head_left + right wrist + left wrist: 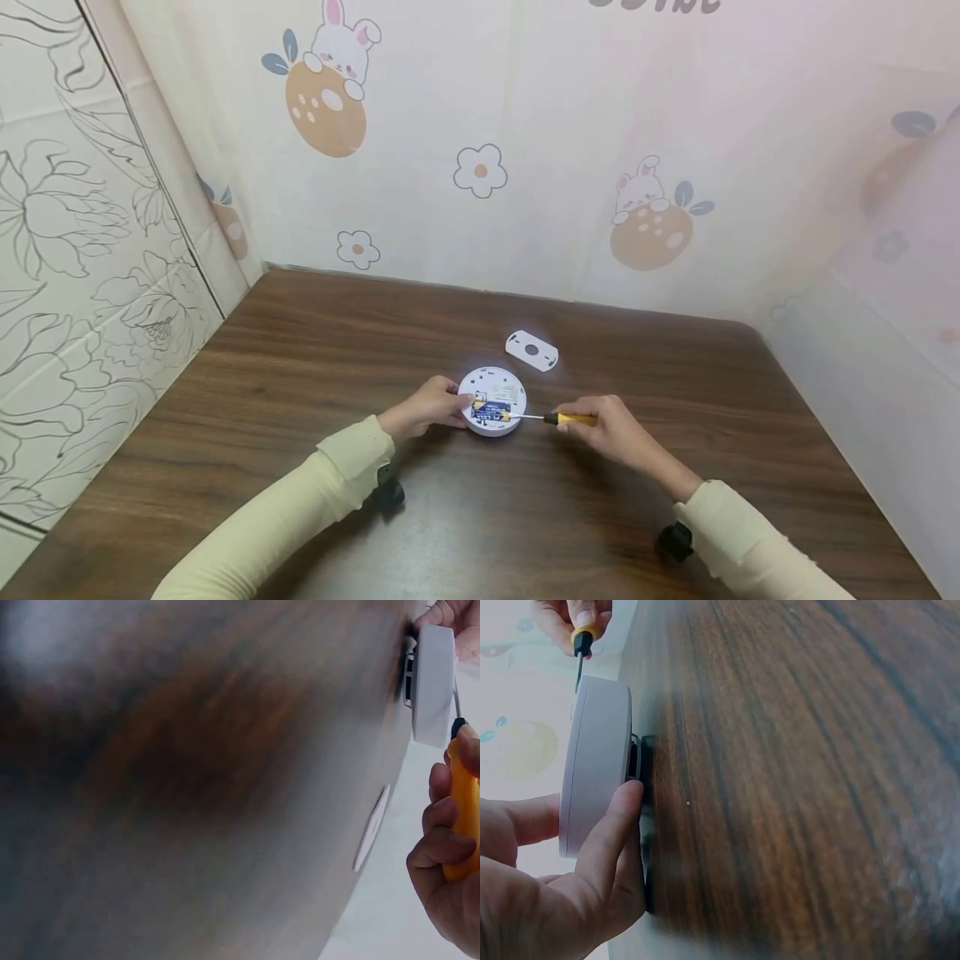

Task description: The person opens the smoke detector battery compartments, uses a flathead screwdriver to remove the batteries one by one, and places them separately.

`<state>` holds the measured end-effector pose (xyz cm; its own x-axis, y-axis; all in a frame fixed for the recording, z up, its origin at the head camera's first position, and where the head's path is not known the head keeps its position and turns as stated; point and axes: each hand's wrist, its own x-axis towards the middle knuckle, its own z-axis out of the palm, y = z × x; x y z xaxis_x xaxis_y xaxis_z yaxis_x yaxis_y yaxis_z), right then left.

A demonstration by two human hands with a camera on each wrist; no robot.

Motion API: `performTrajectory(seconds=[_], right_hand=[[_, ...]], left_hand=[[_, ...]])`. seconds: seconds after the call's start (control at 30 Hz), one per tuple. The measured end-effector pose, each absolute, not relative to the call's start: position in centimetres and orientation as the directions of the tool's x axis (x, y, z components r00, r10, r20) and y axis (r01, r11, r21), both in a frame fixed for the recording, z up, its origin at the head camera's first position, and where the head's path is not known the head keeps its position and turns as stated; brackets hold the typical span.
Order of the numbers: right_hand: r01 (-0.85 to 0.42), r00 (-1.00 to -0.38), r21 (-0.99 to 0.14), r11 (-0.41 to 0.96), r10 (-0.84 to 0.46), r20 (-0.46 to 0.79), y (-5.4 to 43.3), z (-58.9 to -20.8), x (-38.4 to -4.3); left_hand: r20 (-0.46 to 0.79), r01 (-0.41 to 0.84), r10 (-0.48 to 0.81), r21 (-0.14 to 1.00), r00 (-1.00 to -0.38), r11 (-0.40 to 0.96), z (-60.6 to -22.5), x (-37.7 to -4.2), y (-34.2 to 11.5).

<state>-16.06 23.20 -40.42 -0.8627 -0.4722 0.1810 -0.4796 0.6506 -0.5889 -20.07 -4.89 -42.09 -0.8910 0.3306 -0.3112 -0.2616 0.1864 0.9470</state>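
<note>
A round white battery-powered device (491, 379), shaped like a smoke alarm, lies with its battery side up. Blue-and-yellow batteries (491, 409) sit in its recess. My left hand (429, 407) grips its left edge, thumb over the top and fingers along the side and underside; the left wrist view shows the smooth side wall (596, 757). In my right hand (615, 429) is a screwdriver (461, 817) with a yellow-and-black handle, held almost level from the right. Its thin metal shaft (531, 417) reaches over the device's rim to the right end of the batteries.
Just behind the device, a flat white oblong plate (517, 343) with a dark round centre and slots lies on the brown wood-grain table (360, 333). A printed curtain (555, 225) hangs along the table's back edge, and more patterned cloth covers the sides.
</note>
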Motion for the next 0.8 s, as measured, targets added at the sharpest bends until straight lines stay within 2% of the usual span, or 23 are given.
performTrajectory(seconds=[0.27,0.53,0.8], right_hand=[[-0.459,-0.866,-0.646,0.610,-0.469,0.172,23.4,-41.5,-16.2],[-0.364,-0.898,-0.717,0.594,-0.428,0.102,23.3,-41.8,-16.3],[-0.341,-0.904,-0.734,0.587,-0.418,0.085,23.3,-41.5,-16.6]], left_hand=[[-0.303,-0.265,0.343,0.952,-0.889,0.154,-42.4,-20.1,-5.1],[-0.305,-0.266,0.361,0.951,-0.881,0.155,-42.5,-20.1,-5.1],[-0.315,-0.281,0.354,0.949,-0.881,0.146,-42.4,-20.2,-5.2]])
